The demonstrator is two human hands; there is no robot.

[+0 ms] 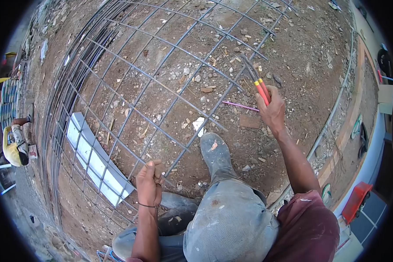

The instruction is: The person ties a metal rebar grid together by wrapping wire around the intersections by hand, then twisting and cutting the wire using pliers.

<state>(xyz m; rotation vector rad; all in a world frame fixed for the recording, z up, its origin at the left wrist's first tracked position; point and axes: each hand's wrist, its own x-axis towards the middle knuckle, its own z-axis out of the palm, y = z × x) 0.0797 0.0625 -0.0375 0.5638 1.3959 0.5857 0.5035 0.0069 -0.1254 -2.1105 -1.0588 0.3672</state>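
My right hand [272, 111] is wrapped round the red and yellow handles of a pair of pincers [261, 89]. Their dark metal jaws point up and away from me, just beyond the right edge of a steel rebar mesh [177, 94]. At the mesh's near corner, my left hand [148, 183] is closed, thumb against the fingers, with a dark band at the wrist. Bars pass close to those fingers, but whether they grip a bar or a thin wire I cannot make out. Under the mesh on the left lies a long white panel [96, 159].
Long loose rods [81, 54] are bundled along the left. My boot [216, 153] stands on stony ground by the mesh edge. A pink stick [240, 105] lies near the pincers. Another person [16, 144] is at far left. A red container [356, 201] stands at right.
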